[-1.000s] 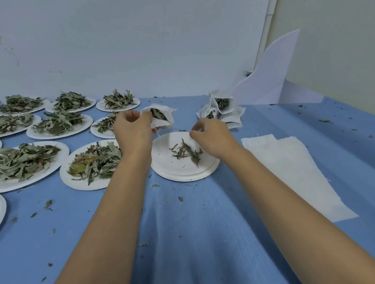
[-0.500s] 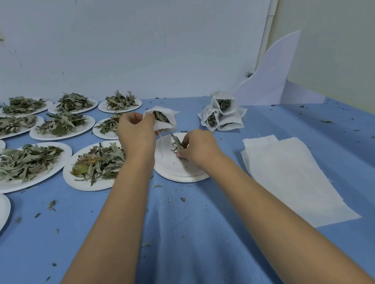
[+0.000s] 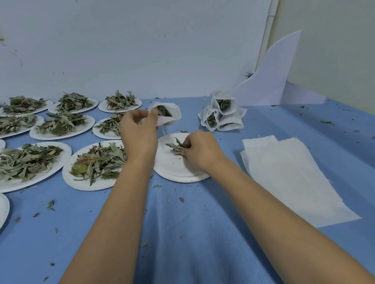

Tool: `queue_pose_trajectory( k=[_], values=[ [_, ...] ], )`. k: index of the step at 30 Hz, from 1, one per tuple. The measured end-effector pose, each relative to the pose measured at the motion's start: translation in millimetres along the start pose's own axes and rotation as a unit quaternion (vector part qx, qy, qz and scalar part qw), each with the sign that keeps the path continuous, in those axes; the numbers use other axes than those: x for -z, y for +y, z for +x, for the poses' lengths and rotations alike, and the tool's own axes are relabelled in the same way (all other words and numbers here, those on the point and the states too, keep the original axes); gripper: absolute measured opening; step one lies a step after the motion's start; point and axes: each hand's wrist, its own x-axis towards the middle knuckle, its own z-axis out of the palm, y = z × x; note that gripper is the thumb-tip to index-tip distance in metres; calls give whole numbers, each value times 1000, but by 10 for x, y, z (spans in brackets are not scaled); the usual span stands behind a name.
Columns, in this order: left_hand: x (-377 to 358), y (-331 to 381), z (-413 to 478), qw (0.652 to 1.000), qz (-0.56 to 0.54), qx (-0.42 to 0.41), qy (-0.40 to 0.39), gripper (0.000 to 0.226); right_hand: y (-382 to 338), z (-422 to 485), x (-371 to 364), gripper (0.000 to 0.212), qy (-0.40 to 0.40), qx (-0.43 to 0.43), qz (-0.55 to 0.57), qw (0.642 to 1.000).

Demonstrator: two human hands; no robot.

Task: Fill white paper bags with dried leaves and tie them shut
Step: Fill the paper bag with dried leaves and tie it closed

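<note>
My left hand (image 3: 139,132) holds a white paper bag (image 3: 169,116) by its rim, raised above the table, its mouth open and dried leaves showing inside. A thin string hangs below the bag. Just below it lies a stack of white paper plates (image 3: 172,165) with a small clump of dried leaves (image 3: 175,146) on top. My right hand (image 3: 199,151) pinches that clump with curled fingers. Three filled bags (image 3: 221,114) stand huddled at the back, right of the held bag.
Several white plates heaped with dried leaves (image 3: 98,163) cover the left of the blue tablecloth (image 3: 190,242). A pile of flat empty white bags (image 3: 290,178) lies to the right. A white card (image 3: 273,76) leans in the back corner. Leaf crumbs are scattered about.
My right hand has gathered the loose leaves on the plate into a clump and now pinches them. My left hand keeps the bag raised in about the same place.
</note>
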Motion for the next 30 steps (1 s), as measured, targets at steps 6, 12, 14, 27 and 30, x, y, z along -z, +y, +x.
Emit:
queue_pose_trajectory(
  k=[6,12,14,27,30],
  values=[
    [14,-102,-26,975,182,-118,-39,9,12,-13,325,19,-38,-42,164,985],
    [-57,-143,-117,931,239,-241,-132,5,-19,-14,355,17,-51,-71,79,993],
    [-61,-164,-136,913,260,-277,-146,6,-1,-5,369,20,-48,-76,78,993],
    [-57,-131,-264,818,395,-342,-241,2,183,40,474,10,-32,-171,481,859],
    [-106,-130,-317,831,368,-342,-240,2,196,18,458,6,-21,-195,572,797]
  ],
)
